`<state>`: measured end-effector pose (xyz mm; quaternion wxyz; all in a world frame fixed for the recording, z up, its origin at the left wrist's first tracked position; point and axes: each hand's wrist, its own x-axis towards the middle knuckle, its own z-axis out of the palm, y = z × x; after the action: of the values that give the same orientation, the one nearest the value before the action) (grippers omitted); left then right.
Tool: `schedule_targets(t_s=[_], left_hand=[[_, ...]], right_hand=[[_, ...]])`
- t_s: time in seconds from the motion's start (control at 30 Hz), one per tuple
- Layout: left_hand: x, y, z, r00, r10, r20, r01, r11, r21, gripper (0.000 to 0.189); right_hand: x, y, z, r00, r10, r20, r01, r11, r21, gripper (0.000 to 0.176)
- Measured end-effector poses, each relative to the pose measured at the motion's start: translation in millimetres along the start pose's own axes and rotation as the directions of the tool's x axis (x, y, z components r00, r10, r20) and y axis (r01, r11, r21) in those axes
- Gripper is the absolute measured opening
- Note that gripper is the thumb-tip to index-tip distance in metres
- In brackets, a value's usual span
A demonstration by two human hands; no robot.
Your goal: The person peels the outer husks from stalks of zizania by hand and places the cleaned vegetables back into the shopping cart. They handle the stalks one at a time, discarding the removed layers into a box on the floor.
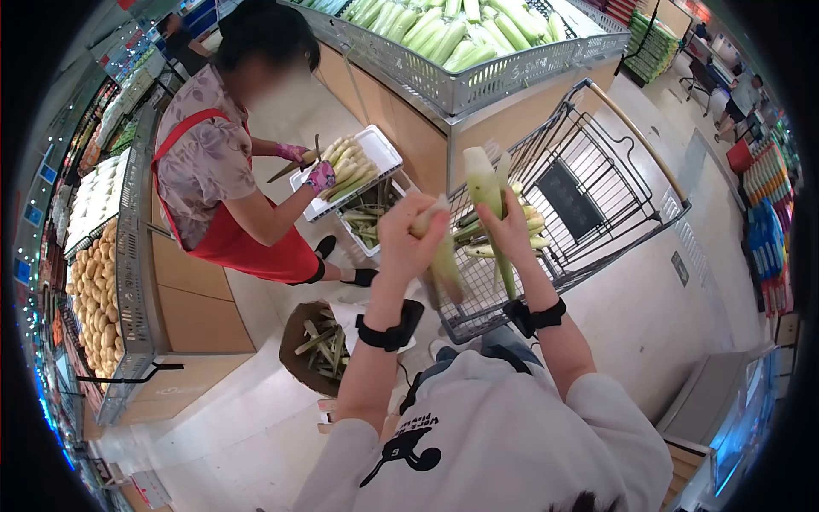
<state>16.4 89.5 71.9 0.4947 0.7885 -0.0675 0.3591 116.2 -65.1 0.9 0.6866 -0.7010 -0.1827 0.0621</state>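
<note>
My left hand (413, 229) is closed around a pale water bamboo shoot (445, 263), whose lower end is smeared by motion. Just to the right, my right hand (509, 224) grips another water bamboo shoot (483, 181), thick and whitish green, held upright with a long green leaf hanging below the fingers. Both hands are over the near side of a wire shopping cart (478, 320). More shoots (503, 251) lie inside the cart, partly hidden behind my right hand.
A co-worker in a red apron (256, 252) stands at the left with gloved hands and a knife, by a white tray (386, 147) of shoots. A cardboard box (294, 354) of trimmings sits on the floor. Behind, a grey crate (478, 90) holds green vegetables.
</note>
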Motion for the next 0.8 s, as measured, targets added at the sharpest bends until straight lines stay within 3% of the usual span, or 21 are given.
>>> schedule_targets(t_s=[0.1, 0.13, 0.17, 0.23, 0.27, 0.3, 0.37, 0.4, 0.43, 0.5, 0.53, 0.57, 0.63, 0.7, 0.73, 0.77, 0.8], left_hand=[[-3, -8, -18, 0.988, -0.114, -0.101, 0.121, 0.991, 0.063, 0.021], [-1, -8, -20, 0.983, -0.162, -0.085, 0.162, 0.987, -0.008, 0.037], [0, -7, -25, 0.981, -0.173, -0.091, 0.173, 0.985, -0.008, 0.037], [2, -9, -34, 0.957, -0.256, 0.134, 0.209, 0.934, 0.288, 0.053], [0, -8, -31, 0.949, -0.295, 0.111, 0.257, 0.929, 0.267, 0.044], [-5, -18, -31, 0.947, -0.306, 0.101, 0.27, 0.925, 0.269, 0.044], [-18, -44, -30, 0.972, -0.212, 0.103, 0.168, 0.93, 0.328, 0.028], [-21, -39, -33, 0.957, -0.284, 0.059, 0.248, 0.907, 0.34, 0.015], [-24, -40, -37, 0.953, -0.298, 0.052, 0.264, 0.903, 0.338, 0.015], [-34, -44, -57, 0.973, -0.232, -0.006, 0.222, 0.923, 0.315, 0.011], [-40, -50, -76, 0.975, -0.188, -0.115, 0.217, 0.913, 0.345, 0.012], [-48, -56, -100, 0.965, -0.141, -0.22, 0.218, 0.9, 0.379, 0.012], [-75, -55, -151, 0.818, -0.296, -0.492, 0.464, 0.846, 0.261, 0.009], [-120, -61, -197, 0.538, -0.401, -0.741, 0.667, 0.741, 0.083, 0.011], [-146, -61, -213, 0.509, -0.398, -0.763, 0.698, 0.71, 0.096, 0.011], [-172, -62, -227, 0.393, -0.371, -0.841, 0.725, 0.688, 0.034, 0.014], [-197, -64, -238, 0.275, -0.337, -0.901, 0.735, 0.677, -0.029, 0.017]], right_hand=[[7, 5, -7, 0.994, -0.111, 0.02, 0.113, 0.986, -0.124, 0.045], [5, -10, -5, 0.983, -0.172, 0.057, 0.181, 0.939, -0.293, 0.047], [4, -19, -1, 0.984, -0.163, 0.067, 0.176, 0.939, -0.295, 0.047], [4, -28, 11, 0.945, -0.217, 0.243, 0.319, 0.775, -0.546, 0.05], [4, -28, 17, 0.899, -0.299, 0.321, 0.434, 0.712, -0.551, 0.054], [4, -28, 24, 0.896, -0.292, 0.334, 0.437, 0.715, -0.547, 0.054], [3, -27, 37, 0.838, -0.295, 0.458, 0.53, 0.639, -0.558, 0.054], [4, -25, 41, 0.814, -0.281, 0.508, 0.559, 0.615, -0.556, 0.06], [5, -19, 44, 0.812, -0.269, 0.518, 0.558, 0.618, -0.553, 0.06], [7, -2, 51, 0.799, -0.12, 0.589, 0.528, 0.61, -0.591, 0.069], [8, 8, 50, 0.807, 0.019, 0.59, 0.465, 0.594, -0.656, 0.076], [11, 25, 43, 0.794, 0.036, 0.607, 0.467, 0.602, -0.648, 0.076], [16, 70, 19, 0.826, 0.221, 0.519, 0.363, 0.495, -0.789, 0.075], [13, 113, -14, 0.847, 0.249, 0.47, 0.34, 0.426, -0.839, 0.068], [11, 134, -32, 0.832, 0.256, 0.493, 0.353, 0.441, -0.825, 0.06], [10, 130, -37, 0.802, 0.448, 0.394, 0.275, 0.309, -0.911, 0.055], [6, 136, -48, 0.789, 0.494, 0.366, 0.241, 0.3, -0.923, 0.055]])
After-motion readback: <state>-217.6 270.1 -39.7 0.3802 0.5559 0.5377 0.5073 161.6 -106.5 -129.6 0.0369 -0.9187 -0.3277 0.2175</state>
